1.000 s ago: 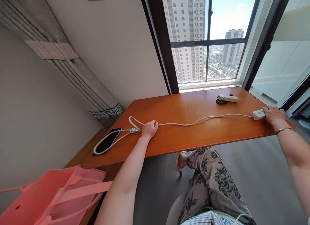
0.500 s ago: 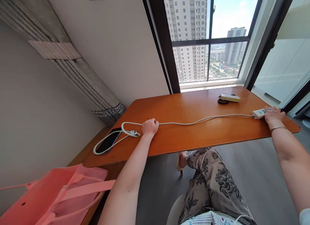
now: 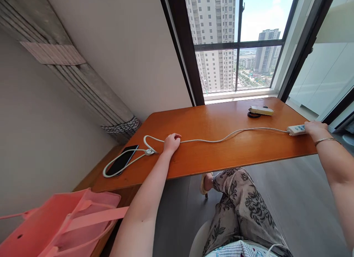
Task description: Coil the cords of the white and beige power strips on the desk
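A white power strip (image 3: 296,130) lies near the right end of the orange-brown table (image 3: 193,161). My right hand (image 3: 316,129) is closed around its right end and hides that part. From its left end a white cord (image 3: 210,141) runs across the table to my left hand (image 3: 172,141), whose fingers are curled over the cord. Left of that hand the cord makes loose loops, with its plug (image 3: 149,151) lying among them. One loop passes over a black phone (image 3: 121,163) lying flat at the table's left end.
A second, yellowish power strip (image 3: 261,110) with a black cord lies at the back right. At lower left stands a pink bag (image 3: 63,223). A window (image 3: 238,46) is behind the table, and a curtain (image 3: 91,98) hangs at left.
My right hand has moved slightly right, toward the strip's end, uncovering more of its sockets. My left hand's fingers have shifted on the cord, and the loops and plug beside it have moved a little.
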The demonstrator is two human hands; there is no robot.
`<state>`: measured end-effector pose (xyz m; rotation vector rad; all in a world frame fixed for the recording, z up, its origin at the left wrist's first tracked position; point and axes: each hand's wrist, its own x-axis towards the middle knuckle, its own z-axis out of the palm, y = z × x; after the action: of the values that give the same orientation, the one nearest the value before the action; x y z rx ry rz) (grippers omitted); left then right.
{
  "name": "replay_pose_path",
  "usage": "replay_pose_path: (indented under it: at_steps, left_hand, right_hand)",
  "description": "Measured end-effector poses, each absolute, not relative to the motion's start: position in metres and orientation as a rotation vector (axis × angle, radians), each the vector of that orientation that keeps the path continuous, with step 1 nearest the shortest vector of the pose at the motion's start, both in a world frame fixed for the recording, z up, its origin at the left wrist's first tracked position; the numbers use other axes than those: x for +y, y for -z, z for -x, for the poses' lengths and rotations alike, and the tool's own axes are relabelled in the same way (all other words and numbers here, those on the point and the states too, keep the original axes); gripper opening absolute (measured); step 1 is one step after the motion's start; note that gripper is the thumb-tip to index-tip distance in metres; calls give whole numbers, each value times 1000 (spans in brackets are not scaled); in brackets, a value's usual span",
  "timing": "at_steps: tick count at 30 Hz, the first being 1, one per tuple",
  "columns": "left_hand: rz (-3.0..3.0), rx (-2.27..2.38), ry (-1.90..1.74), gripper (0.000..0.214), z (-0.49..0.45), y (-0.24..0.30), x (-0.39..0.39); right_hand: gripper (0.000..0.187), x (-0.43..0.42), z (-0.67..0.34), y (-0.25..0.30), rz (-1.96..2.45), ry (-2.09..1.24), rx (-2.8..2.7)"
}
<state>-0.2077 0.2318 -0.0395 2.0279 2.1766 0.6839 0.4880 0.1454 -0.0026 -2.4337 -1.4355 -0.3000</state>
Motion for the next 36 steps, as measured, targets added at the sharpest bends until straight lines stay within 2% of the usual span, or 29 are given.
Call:
replay_pose_path:
  at_steps: [2, 6, 13, 17, 30, 36]
  left_hand:
    - [-2032, 2089, -807, 27, 194, 36, 232]
    - [-2102, 1847, -1004, 26, 145, 31, 229]
    - [-2429, 1479, -1037, 23, 63, 44, 207]
    - [-2598, 1346, -970, 22, 57, 53, 198]
    - [-2499, 1324, -1101, 20, 60, 59, 202]
    - [-2453, 1285, -1137, 19, 61, 60, 204]
  right_hand:
    - [25, 151, -478, -7, 2519, 215, -1416]
    - [45, 171, -439, -14, 2482, 171, -1489]
    - [46, 213, -357, -1, 2203, 195, -1660]
    - [49, 228, -330, 4, 2199, 156, -1702]
    - [48, 269, -302, 32, 2327, 45, -1870]
    - [41, 274, -299, 32, 2344, 65, -1817]
